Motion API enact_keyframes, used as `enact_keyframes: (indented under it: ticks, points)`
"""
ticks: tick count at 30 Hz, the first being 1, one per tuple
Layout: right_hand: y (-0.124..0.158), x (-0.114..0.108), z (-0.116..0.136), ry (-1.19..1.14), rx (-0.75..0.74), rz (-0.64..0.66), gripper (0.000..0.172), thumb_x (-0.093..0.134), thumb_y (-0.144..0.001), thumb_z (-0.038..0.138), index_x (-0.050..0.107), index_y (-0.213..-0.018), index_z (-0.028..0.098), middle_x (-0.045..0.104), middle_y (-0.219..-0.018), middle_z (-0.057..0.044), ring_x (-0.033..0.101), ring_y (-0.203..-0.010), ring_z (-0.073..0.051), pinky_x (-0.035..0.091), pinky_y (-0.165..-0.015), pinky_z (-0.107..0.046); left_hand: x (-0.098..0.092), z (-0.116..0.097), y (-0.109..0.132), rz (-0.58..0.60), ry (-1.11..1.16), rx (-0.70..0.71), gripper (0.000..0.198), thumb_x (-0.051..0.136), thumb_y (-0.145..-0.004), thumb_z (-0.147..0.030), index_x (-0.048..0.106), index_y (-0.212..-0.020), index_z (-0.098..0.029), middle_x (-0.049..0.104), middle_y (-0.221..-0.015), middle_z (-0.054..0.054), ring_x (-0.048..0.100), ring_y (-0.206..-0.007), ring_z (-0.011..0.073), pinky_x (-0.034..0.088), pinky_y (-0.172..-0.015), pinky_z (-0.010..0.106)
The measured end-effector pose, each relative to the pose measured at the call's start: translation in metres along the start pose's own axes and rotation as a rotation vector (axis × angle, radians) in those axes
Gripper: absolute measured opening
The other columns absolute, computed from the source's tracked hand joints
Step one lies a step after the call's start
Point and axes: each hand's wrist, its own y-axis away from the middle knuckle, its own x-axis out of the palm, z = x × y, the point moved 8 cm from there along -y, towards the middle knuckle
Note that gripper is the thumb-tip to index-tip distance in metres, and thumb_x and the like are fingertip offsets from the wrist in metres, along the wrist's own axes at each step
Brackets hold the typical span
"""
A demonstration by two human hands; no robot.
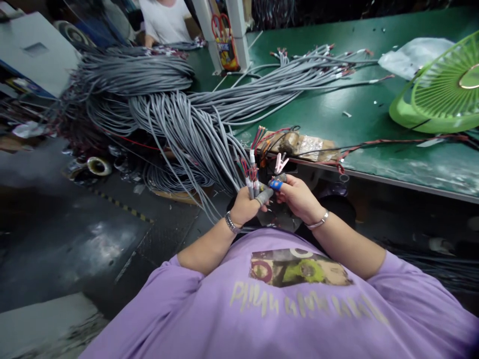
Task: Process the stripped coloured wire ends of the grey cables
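My left hand (245, 203) is closed round the ends of several grey cables (251, 185), whose stripped coloured wires stick up above the fist. My right hand (295, 195) is closed beside it, fingertips taped in blue and grey, pinching at the cable ends near a small pink clip (280, 162). The cables run back to a large grey bundle (179, 119) draped off the green bench (374, 149). Both hands hover just below the bench's front edge, in front of my purple shirt.
A green fan (445, 89) lies on the bench at right, a plastic bag (415, 55) behind it. A taped block with wires (295, 144) sits at the bench edge. More cable ends (322, 60) spread across the bench. A person in white (164, 22) sits far back.
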Motion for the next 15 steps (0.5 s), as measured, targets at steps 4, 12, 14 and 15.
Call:
enact_keyframes:
  ticks: [4,12,14,15]
  points:
    - [0.001,0.001,-0.004,-0.056,0.02,0.006,0.033,0.084,-0.062,0.037,0.058,-0.069,0.018,0.048,-0.052,0.008,0.037,-0.046,-0.005,0.032,-0.046,-0.022,-0.006,0.006,0.0,-0.126,0.166,-0.007,0.043,0.078,-0.073,-0.055,0.061,-0.07,-0.015,0.065,-0.06,-0.001,0.06,-0.045,0.0083,0.047,-0.044,0.017]
    - [-0.001,0.005,0.008,0.078,-0.15,0.049,0.033,0.083,-0.07,0.042,0.067,-0.088,0.019,0.058,-0.065,0.005,0.045,-0.053,-0.007,0.038,-0.052,-0.024,-0.006,0.005,-0.003,-0.171,0.243,-0.015,0.042,0.08,-0.069,-0.052,0.06,-0.069,-0.015,0.063,-0.058,-0.002,0.055,-0.041,0.0067,0.043,-0.04,0.017]
    - [-0.004,0.005,0.007,0.076,-0.137,0.039,0.036,0.084,-0.068,0.044,0.067,-0.087,0.018,0.057,-0.063,0.005,0.043,-0.052,-0.007,0.036,-0.05,-0.023,-0.003,0.003,-0.003,-0.125,0.201,0.006,0.041,0.078,-0.072,-0.052,0.06,-0.068,-0.015,0.063,-0.057,-0.002,0.056,-0.041,0.0068,0.043,-0.04,0.017]
    - [-0.005,0.004,0.006,0.069,-0.128,0.028,0.037,0.084,-0.067,0.044,0.067,-0.086,0.018,0.056,-0.062,0.005,0.042,-0.051,-0.007,0.035,-0.049,-0.023,-0.001,0.002,-0.003,-0.097,0.17,0.012,0.041,0.078,-0.073,-0.052,0.06,-0.067,-0.015,0.062,-0.057,-0.002,0.056,-0.042,0.0068,0.043,-0.04,0.017]
